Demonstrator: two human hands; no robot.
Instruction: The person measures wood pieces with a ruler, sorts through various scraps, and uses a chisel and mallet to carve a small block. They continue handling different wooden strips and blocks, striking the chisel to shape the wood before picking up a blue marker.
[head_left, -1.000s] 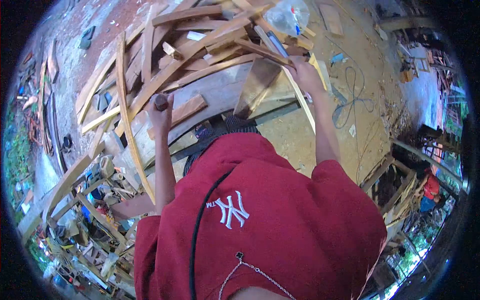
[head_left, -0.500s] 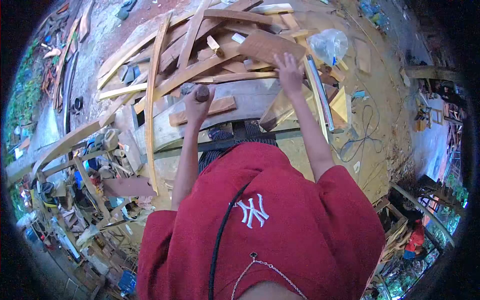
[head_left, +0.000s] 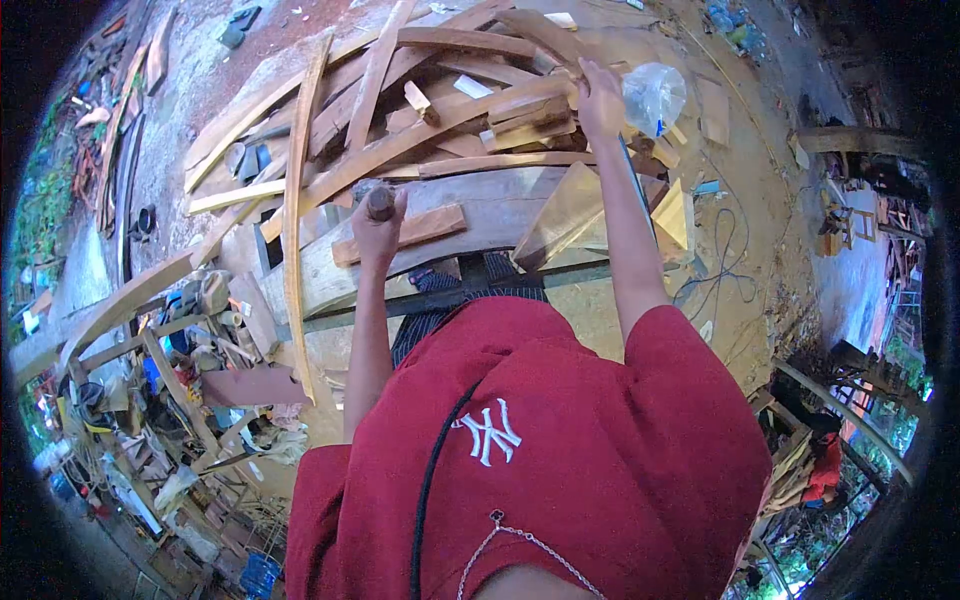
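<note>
My left hand [head_left: 378,228] is closed around a round brown wooden handle [head_left: 380,203], held upright over a thick pale beam [head_left: 470,200] on the bench. A short reddish board [head_left: 415,232] lies on that beam, just beside this hand. My right hand [head_left: 600,98] is stretched far forward into a heap of wooden planks [head_left: 440,90]. Its fingers curl over the end of a plank [head_left: 530,105], next to a clear plastic bag [head_left: 655,92]. A wedge-shaped board [head_left: 565,212] lies below my right forearm.
Long curved slats [head_left: 297,190] lean across the left of the pile. Tools and clutter [head_left: 190,330] crowd the lower left. A cable [head_left: 735,250] loops on the sawdust floor at right. Another person in red [head_left: 828,465] is at the far lower right.
My right hand left the flat board it was touching and reached further forward and right, to planks beside the plastic bag. My left hand stayed in place with the handle.
</note>
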